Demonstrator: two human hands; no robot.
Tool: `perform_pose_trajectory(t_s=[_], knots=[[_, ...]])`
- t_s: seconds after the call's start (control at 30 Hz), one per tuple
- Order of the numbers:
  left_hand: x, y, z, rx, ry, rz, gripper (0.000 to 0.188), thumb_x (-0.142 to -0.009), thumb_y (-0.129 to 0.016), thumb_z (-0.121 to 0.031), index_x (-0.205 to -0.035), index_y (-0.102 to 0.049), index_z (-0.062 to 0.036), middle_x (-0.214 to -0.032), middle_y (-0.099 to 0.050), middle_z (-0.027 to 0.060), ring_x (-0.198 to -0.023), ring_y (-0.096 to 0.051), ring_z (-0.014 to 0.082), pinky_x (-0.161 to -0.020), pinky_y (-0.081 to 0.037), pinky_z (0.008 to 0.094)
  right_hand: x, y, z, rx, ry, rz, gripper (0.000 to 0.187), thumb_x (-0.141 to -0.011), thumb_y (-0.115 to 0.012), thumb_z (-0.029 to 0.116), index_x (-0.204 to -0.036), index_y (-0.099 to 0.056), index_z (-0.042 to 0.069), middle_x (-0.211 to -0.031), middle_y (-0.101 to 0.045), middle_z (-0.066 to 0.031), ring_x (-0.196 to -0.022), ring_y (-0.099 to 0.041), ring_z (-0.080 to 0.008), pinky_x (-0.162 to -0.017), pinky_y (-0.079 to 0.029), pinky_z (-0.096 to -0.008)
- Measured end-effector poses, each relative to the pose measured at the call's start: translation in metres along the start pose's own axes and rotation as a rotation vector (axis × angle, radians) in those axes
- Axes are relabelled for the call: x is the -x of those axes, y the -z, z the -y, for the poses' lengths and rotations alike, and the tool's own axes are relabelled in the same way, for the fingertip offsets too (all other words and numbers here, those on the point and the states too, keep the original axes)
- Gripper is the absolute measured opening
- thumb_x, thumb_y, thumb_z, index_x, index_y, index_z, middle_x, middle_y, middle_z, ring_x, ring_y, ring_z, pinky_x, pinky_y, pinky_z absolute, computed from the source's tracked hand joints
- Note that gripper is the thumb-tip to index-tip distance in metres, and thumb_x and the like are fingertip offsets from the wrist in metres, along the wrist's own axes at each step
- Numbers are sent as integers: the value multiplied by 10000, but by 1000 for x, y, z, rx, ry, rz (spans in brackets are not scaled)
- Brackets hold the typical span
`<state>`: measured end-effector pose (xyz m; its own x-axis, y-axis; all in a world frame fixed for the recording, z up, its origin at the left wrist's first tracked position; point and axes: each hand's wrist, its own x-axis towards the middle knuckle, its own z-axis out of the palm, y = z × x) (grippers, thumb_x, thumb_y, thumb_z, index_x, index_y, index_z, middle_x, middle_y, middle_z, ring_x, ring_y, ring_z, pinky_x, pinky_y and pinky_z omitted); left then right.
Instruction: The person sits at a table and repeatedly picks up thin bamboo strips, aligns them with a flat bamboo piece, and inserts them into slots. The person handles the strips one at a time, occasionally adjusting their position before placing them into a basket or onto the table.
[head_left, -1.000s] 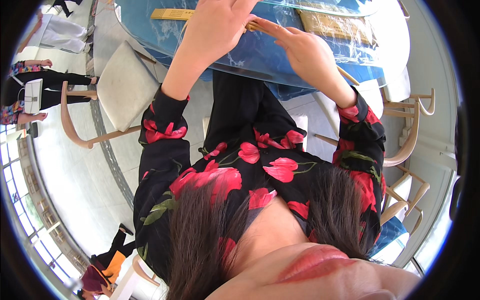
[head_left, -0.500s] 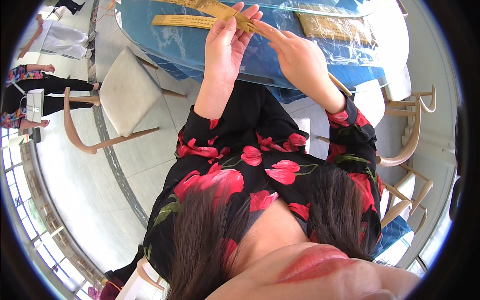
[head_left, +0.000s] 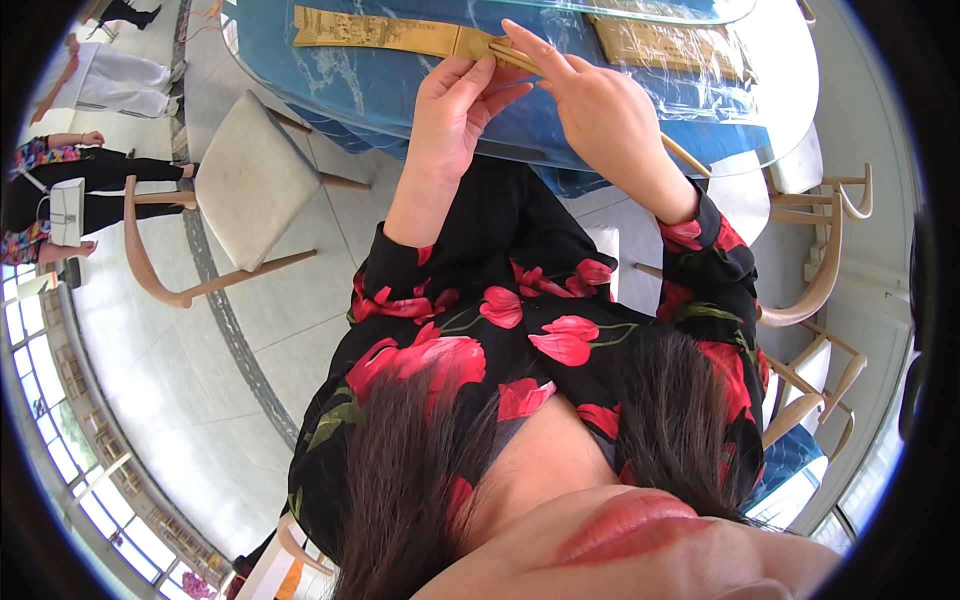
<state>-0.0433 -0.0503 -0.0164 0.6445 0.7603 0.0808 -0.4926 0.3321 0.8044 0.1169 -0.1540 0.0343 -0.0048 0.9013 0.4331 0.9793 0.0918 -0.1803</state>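
Note:
Between thumb and fingers, my left hand (head_left: 455,120) pinches the near end of a long gold paper chopstick sleeve (head_left: 380,33) printed with dark markings. The sleeve stretches leftward over the blue-covered table (head_left: 340,85). My right hand (head_left: 605,115) is wrapped around slim wooden chopsticks (head_left: 685,156), its index finger extended along them. Their front ends meet the sleeve at my left fingertips; their back ends stick out below my right wrist. How far the tips reach into the sleeve is hidden.
A clear plastic package of gold sleeves (head_left: 672,50) lies at the table's right. A pale-seated wooden chair (head_left: 255,180) stands at the left, another chair (head_left: 825,250) at the right. People (head_left: 95,180) are at the far left.
The gold sleeve in my left hand has swung down nearly level, covering where a second sleeve lay. My left hand has dropped slightly, and the chopsticks now show more beyond my right wrist.

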Motion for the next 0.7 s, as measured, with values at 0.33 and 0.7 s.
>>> perform_pose_trajectory(t_s=[0.33, 0.7], knots=[[6, -5, 5, -72, 43, -21, 327, -1082, -506, -169, -1283, -639, 53, -1230, -712, 160, -1149, -699, 277, -995, -586, 429, 0, -5, 3, -10, 9, -8, 869, -870, -657, 26, -1643, -293, 183, -848, -703, -108, -635, -692, -298, -547, -522, -391], [-4, -17, -7, 205, -263, 133, 399, -1123, -466, -340, -1374, -510, -33, -1216, -631, 80, -1201, -616, 225, -1063, -495, 382, -16, 3, 15, -351, -128, 158, 815, -925, -654, 78, -1635, -261, 147, -762, -689, -199, -681, -684, -399, -596, -515, -468]])
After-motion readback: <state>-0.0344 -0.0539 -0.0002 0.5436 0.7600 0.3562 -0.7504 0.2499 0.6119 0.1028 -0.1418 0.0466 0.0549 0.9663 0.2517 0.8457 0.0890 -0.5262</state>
